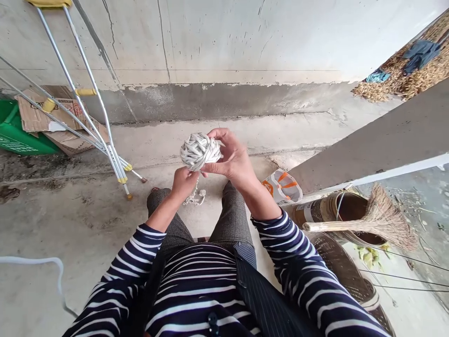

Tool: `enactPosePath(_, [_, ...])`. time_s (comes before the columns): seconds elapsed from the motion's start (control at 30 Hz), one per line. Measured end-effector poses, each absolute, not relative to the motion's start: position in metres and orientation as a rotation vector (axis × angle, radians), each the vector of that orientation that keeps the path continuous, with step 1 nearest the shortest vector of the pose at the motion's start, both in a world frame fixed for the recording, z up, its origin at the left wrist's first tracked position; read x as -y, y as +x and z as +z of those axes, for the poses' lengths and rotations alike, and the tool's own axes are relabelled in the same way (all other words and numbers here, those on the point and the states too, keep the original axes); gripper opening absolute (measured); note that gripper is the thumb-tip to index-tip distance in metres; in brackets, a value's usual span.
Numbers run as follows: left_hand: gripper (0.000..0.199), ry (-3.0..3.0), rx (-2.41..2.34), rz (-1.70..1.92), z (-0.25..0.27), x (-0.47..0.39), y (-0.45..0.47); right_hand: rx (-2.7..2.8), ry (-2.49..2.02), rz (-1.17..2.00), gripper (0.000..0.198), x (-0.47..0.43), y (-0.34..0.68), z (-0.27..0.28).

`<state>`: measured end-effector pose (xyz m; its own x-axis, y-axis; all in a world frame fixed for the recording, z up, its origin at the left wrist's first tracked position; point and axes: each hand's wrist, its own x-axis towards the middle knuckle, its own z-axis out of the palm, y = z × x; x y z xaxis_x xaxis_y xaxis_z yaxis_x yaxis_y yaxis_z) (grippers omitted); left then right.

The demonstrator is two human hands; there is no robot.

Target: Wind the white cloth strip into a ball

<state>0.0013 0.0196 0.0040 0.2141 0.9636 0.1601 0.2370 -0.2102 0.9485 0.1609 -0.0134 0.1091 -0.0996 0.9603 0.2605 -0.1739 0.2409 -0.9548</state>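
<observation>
Head: hands half-curled around cord ball

head view | worn on head | faces forward, steeply down | hands close below

Two hands on one cord ball; left of the ball, two crutches and one green bin; right of it, one broom

A whitish cord ball, wound criss-cross, sits between the fingers.
</observation>
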Motion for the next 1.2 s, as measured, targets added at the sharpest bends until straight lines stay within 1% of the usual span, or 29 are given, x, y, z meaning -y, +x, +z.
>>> enactPosePath(0.03, [0.031,1.661,-1.119,1.021,0.004,-0.012,-0.004,1.285,-0.866,1.139,0.062,0.012,0.165,0.11])
enactPosePath(0.1, [0.038,1.713,-1.102,0.954,0.003,0.004,-0.016,1.284,-0.907,1.069,0.06,0.007,0.173,0.109])
enactPosePath(0.3, [0.039,1.689,-1.139,0.784,-0.008,0.027,-0.039,1.301,-1.012,0.997,0.056,-0.01,0.182,0.087])
enactPosePath(0.4, [0.04,1.66,-1.108,0.719,-0.01,0.031,-0.042,1.355,-1.091,0.887,0.056,-0.015,0.181,0.079])
enactPosePath(0.57, [0.042,1.648,-0.956,0.602,0.011,0.037,-0.047,1.49,-1.268,0.565,0.053,-0.023,0.186,0.069])
enactPosePath(0.63, [0.042,1.646,-0.93,0.629,0.025,0.033,-0.051,1.517,-1.317,0.494,0.052,-0.025,0.189,0.058])
enactPosePath(0.7, [0.041,1.674,-0.939,0.668,0.038,0.025,-0.055,1.563,-1.351,0.492,0.051,-0.024,0.191,0.041])
enactPosePath(0.77, [0.039,1.737,-0.979,0.702,0.048,0.013,-0.057,1.626,-1.353,0.583,0.052,-0.019,0.191,0.023])
enactPosePath(0.83, [0.037,1.809,-1.039,0.732,0.052,-0.001,-0.057,1.639,-1.327,0.793,0.054,-0.012,0.192,0.008])
enactPosePath(0.97, [0.034,1.909,-1.1,0.726,0.042,-0.024,-0.051,1.43,-1.145,1.52,0.06,0.003,0.195,-0.006])
enactPosePath(1.03, [0.032,1.913,-1.076,0.712,0.031,-0.029,-0.047,1.289,-1.009,1.781,0.059,0.008,0.198,-0.005])
enactPosePath(1.1, [0.033,1.886,-1.047,0.73,0.02,-0.03,-0.043,1.165,-0.924,1.876,0.058,0.014,0.202,-0.001])
enactPosePath(1.2, [0.035,1.854,-1.023,0.752,0.003,-0.029,-0.04,1.038,-0.839,1.889,0.057,0.022,0.207,0.006])
